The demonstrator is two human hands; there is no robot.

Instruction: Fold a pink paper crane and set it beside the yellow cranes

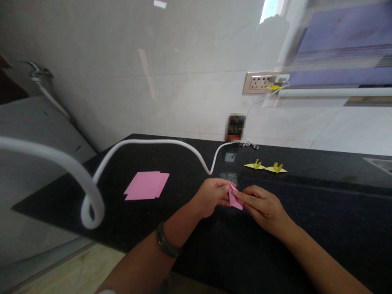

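A small piece of folded pink paper (235, 201) is held between both hands over the dark countertop. My left hand (212, 197), with a dark band on its wrist, pinches the paper's upper left side. From the right, the fingers of my right hand (265, 206) close on its other edge. The paper's lower tip points down and to the right; part of it is hidden by fingers. Left of the hands lie pink paper sheets (145, 185), stacked slightly askew. Beyond my right hand are two folded yellow paper cranes (266, 166) side by side.
A thick white cable or tube (153, 141) loops over the black countertop (101, 220) from the left. At the white tiled wall leans a blurred-out phone-like object (235, 127), wired to a socket panel (260, 83). A tap (41, 73) is at far left.
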